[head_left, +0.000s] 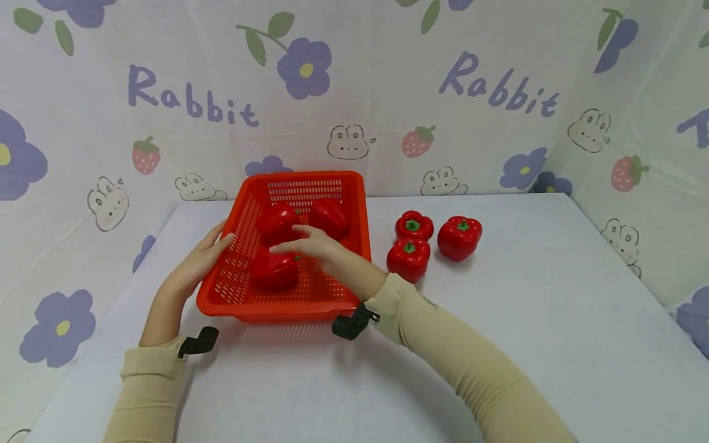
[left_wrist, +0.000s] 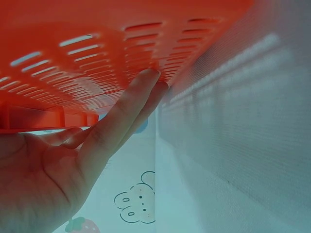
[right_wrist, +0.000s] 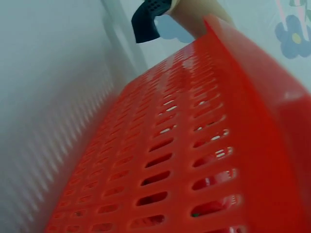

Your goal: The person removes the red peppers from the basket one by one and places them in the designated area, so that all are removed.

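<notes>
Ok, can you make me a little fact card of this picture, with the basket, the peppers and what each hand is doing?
Basket: red, full of slots, on the white table
Peppers inside: three showing, all red
Peppers outside: three, red with green stems, right of the basket
Left hand: touching the basket's left side
Right hand: over the basket, nothing seen in its grip
Backdrop: rabbits, flowers, strawberries and the word "Rabbit"
</notes>
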A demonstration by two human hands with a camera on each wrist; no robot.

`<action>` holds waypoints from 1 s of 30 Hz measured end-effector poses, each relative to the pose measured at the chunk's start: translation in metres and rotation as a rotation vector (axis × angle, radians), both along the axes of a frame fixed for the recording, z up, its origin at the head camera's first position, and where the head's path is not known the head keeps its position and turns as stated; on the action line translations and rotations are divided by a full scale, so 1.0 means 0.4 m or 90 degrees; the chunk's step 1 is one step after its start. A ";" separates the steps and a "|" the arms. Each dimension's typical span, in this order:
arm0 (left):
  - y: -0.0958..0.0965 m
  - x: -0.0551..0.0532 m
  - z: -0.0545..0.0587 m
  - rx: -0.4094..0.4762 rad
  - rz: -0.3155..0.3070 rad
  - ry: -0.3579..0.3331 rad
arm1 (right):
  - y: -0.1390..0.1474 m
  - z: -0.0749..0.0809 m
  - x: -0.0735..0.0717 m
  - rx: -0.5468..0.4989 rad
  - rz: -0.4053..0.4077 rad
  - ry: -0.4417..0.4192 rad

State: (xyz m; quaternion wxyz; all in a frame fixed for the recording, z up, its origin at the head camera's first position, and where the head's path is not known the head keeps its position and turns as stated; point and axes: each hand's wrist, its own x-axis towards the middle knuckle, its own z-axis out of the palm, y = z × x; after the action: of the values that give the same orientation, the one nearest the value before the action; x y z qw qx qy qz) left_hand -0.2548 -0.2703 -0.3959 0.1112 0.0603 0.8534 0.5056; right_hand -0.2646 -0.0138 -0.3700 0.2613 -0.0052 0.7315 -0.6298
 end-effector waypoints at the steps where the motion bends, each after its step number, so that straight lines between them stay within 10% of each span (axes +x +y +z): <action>1: 0.000 0.000 0.000 -0.001 0.001 0.001 | -0.002 -0.002 0.000 -0.002 0.002 -0.003; 30: -0.001 -0.003 -0.006 0.005 -0.009 0.015 | -0.029 -0.023 0.005 0.018 0.046 -0.009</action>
State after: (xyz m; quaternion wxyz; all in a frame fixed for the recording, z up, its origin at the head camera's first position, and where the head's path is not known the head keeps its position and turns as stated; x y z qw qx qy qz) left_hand -0.2561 -0.2706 -0.3985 0.1040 0.0727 0.8523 0.5075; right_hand -0.2628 -0.0254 -0.3791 0.2893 -0.0235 0.7376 -0.6096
